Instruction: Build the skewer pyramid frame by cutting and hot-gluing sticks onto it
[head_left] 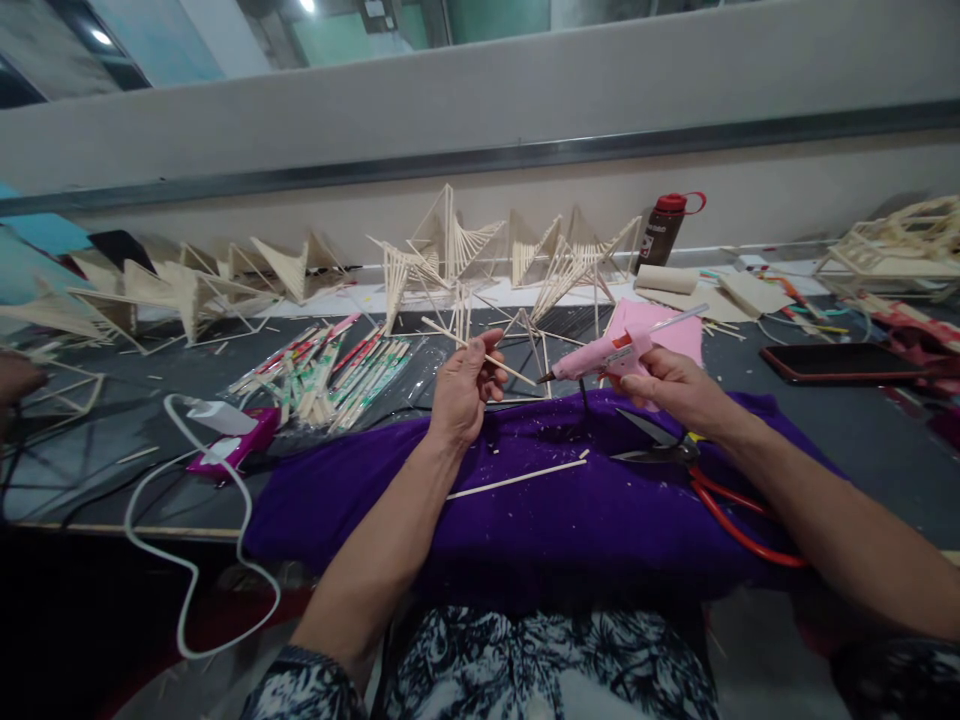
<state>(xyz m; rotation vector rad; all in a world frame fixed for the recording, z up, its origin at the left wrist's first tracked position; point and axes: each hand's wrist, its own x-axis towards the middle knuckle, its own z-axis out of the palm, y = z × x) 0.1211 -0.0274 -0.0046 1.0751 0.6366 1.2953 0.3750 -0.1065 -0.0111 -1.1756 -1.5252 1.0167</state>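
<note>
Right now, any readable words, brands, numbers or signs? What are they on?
No text reads clearly.
Bottle: pale lettering, too blurred to read.
Glue gun: label print too small to read.
Stick packets: red and green print, too blurred to read.

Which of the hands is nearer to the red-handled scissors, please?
Right: the right hand is just above the scissors in the picture; the left hand is well to their left.
</note>
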